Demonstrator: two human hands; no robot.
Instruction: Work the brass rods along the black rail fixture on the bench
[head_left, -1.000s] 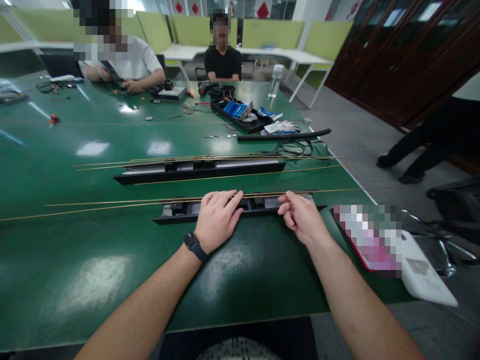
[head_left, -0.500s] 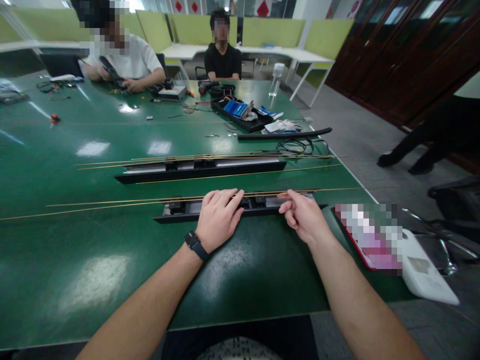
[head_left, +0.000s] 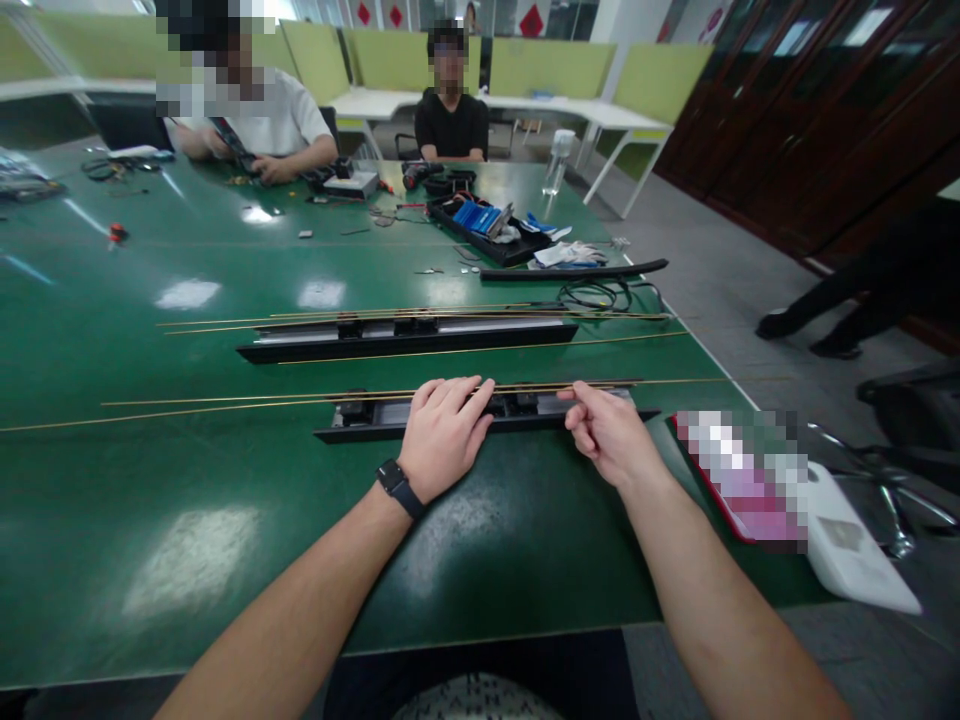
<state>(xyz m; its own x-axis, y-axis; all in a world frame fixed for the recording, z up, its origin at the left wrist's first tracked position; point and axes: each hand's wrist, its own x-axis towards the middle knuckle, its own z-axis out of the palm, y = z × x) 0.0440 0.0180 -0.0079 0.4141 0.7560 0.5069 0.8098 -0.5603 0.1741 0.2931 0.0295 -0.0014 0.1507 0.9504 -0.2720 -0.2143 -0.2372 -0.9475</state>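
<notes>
view shifted slightly; gloves (head_left: 571, 255) lie past both rails (head_left: 409, 346).

Plain green tabletop (head_left: 285, 550), gold rods (head_left: 217, 400)

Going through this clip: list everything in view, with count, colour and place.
Near rail: one, black and silver, under the hands
Thin rods: several, gold, along both rails
Far rail: one, black and silver, beyond the near one
Long strip: one, black, farther back
Cable: coiled, black, by that strip
Gloves: count unclear, whitish, beside tray
Tray: one, black, holding blue items
Bottle: one, clear, far right
Table: one, green, beneath these
Blurred item: one, red-edged, right
Partitions: several, yellow-green, background
Cabinets: dark red-brown, right background
Other people: three, two seated opposite, one partly visible right
Watch: one, black, left wrist
Left hand: one, bare, across rods
Right hand: one, bare, fingertips at rods
</notes>
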